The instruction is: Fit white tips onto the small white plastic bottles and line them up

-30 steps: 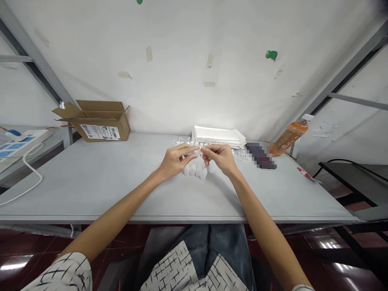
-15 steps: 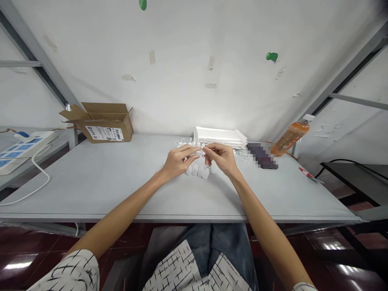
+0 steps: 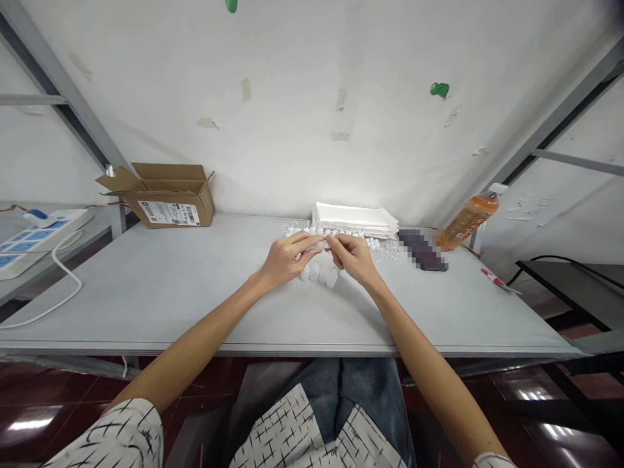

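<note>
My left hand and my right hand meet above the middle of the grey table. Between the left thumb and fingers I pinch a small white piece, mostly hidden. The right thumb and forefinger close at its right end; whatever they grip is too small to make out. Below the hands lie several white rounded flat pieces. Behind them, small white parts with thin loops form a row, partly covered by my fingers. More thin white loops lie to the right.
A stack of white sheets or bags lies against the wall. An opened cardboard box stands at the back left, near a power strip. At right are a dark phone, partly pixelated, and a tilted orange drink bottle.
My right hand's lower fingers have curled in closer to the palm. The left hand keeps its pinch on the white piece almost unmoved.
</note>
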Available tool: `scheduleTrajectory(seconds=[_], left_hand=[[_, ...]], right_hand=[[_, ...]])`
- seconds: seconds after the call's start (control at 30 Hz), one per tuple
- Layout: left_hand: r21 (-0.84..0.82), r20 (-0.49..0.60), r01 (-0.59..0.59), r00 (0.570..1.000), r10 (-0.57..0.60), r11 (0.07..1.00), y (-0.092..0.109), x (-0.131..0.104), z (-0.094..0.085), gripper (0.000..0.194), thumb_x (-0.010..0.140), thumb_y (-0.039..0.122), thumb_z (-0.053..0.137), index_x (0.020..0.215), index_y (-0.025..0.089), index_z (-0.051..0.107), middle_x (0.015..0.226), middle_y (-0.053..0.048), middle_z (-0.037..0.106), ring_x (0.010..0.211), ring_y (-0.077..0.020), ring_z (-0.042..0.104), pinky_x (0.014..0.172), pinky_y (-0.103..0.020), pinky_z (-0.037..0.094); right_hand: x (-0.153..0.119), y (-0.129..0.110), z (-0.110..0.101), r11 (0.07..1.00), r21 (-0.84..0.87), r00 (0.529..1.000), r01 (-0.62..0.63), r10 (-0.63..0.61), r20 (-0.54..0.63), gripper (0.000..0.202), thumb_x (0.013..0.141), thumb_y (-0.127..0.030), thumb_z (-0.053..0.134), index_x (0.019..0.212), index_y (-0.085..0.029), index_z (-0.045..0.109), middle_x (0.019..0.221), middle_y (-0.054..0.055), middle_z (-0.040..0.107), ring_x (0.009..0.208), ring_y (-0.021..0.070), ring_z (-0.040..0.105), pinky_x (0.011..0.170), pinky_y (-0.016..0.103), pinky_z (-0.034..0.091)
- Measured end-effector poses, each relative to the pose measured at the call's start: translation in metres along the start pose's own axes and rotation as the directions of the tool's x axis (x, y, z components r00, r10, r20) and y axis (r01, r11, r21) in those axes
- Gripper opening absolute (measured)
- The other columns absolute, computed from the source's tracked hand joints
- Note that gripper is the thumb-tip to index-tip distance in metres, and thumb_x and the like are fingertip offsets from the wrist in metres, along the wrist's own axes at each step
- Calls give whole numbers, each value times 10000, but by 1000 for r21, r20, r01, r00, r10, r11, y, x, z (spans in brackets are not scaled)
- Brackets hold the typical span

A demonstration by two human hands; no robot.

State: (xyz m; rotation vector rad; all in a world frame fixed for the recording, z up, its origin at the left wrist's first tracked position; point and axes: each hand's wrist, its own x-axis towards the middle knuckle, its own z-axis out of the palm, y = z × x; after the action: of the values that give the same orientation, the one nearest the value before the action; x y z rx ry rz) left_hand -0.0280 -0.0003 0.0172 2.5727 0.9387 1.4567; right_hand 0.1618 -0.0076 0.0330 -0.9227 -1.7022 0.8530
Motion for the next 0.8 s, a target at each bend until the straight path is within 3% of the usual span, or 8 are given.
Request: scheduleTrajectory(seconds=[0.23, 0.4, 0.53, 0.67, 0.8], left_hand=[[141, 54, -29, 998, 22, 990, 2, -3, 1, 365, 1001, 416, 477, 1190, 179, 679, 766, -30, 707, 535, -90, 524, 526, -219, 370], [170, 44, -25, 999, 18, 985, 3, -2, 1, 364, 1005, 413, 469, 1182, 173, 677, 781, -34, 714, 532, -89, 523, 524, -219, 365], [138, 57, 9, 998, -17, 990, 1, -2, 0, 364, 997, 433, 481, 1176, 187, 682, 802, -34, 721, 546, -90, 540, 538, -211, 391], [94, 52, 14, 998, -19, 995, -1, -2, 0, 361, 995, 428, 481, 1179, 186, 677, 885, -54, 744, 555, -94, 552, 553, -219, 419], [125, 70, -2, 998, -6, 992, -1, -3, 0, 370, 1001, 429, 466, 1172, 177, 677, 849, -53, 738, 572, -105, 563, 549, -226, 411]], right_hand=[[-2, 2, 7, 999, 46, 998, -19, 21, -55, 551, 898, -632, 545, 572, -197, 457, 478, -46, 395, 420, 77, 380, 427, 246, 322], [-3, -3, 7, 977, 209, 997, -37, 52, -63, 383, 859, -561, 649, 793, -204, 528, 590, -68, 487, 357, 49, 409, 341, 208, 296], [-4, -7, 3, 954, 293, 998, -56, 56, 8, 373, 831, -551, 675, 847, -191, 580, 597, -47, 531, 450, 110, 567, 368, 229, 442], [-3, -8, 0, 956, 289, 998, -52, 43, 37, 394, 721, -488, 796, 884, -177, 618, 617, -36, 569, 489, 141, 615, 379, 253, 486], [-2, -6, -1, 967, 242, 997, -82, 77, 29, 403, 738, -538, 770, 815, -170, 626, 591, -26, 573, 444, 138, 595, 349, 247, 448]])
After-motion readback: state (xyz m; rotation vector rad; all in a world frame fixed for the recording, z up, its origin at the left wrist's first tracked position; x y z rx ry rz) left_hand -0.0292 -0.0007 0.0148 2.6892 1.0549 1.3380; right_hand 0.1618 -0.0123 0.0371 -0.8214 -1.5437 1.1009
